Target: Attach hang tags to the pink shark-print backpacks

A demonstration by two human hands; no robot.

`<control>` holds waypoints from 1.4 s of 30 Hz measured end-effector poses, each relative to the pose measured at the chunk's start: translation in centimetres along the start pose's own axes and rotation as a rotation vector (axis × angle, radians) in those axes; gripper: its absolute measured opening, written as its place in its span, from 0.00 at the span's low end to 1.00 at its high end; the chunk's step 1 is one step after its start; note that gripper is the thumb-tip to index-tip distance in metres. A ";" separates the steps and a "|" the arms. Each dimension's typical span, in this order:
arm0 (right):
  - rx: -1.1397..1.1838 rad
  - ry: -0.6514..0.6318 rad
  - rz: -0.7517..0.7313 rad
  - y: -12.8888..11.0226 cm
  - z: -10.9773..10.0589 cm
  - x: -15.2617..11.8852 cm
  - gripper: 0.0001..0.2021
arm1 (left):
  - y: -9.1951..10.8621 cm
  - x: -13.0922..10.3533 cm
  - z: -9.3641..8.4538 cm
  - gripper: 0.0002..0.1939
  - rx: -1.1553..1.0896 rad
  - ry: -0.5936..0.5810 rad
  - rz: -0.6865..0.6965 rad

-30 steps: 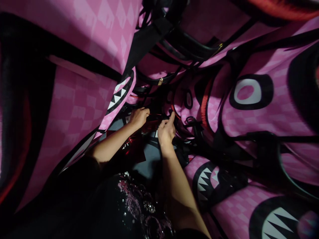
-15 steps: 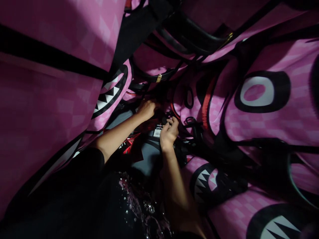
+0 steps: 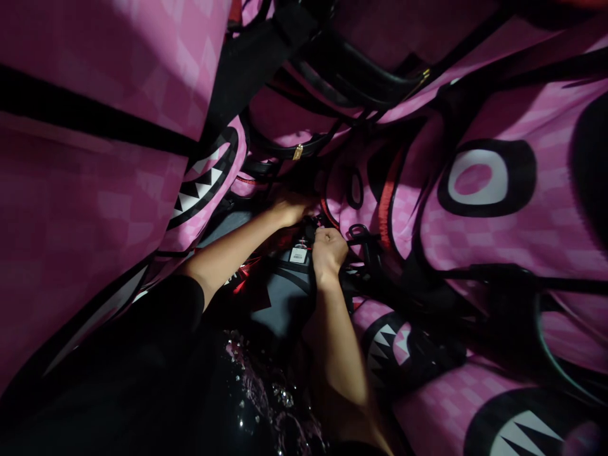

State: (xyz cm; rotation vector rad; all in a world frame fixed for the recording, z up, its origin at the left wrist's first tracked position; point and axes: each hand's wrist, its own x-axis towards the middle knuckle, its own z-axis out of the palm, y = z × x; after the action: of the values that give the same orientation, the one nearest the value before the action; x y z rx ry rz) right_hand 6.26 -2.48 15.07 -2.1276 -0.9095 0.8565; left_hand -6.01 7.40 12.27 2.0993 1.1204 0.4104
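In the dim middle of the view, my left hand (image 3: 293,209) reaches in among pink checkered bags, its fingers hidden in shadow. Just below and to its right, my right hand (image 3: 329,248) is closed, fingers curled at a dark strap or cord; what it grips is too small and dark to make out. A white tag with a barcode (image 3: 298,255) hangs left of my right hand, over a grey and black bag (image 3: 280,297). Close to the right of both hands is a pink bag with a red-edged opening (image 3: 354,190).
Large pink bags (image 3: 95,202) crowd the left side. On the right is a bag with a black-ringed eye (image 3: 475,180), with shark-mouth bags (image 3: 441,405) below. A black handle with a gold clasp (image 3: 298,152) lies ahead. Black straps cross overhead.
My left hand has moved right, further into the shadow, closer to my right hand. The fingers of my right hand have closed, and that hand has shifted slightly right.
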 end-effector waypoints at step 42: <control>0.810 -0.357 0.242 1.3 0.0 1.4 0.12 | 2.7 -6.1 1.1 0.15 0.075 0.271 0.202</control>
State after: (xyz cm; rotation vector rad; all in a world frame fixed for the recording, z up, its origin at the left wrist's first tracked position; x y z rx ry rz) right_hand 7.51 -2.04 13.68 -1.4032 -0.3502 1.4617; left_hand -7.21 0.94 13.74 2.2810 1.0906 0.7797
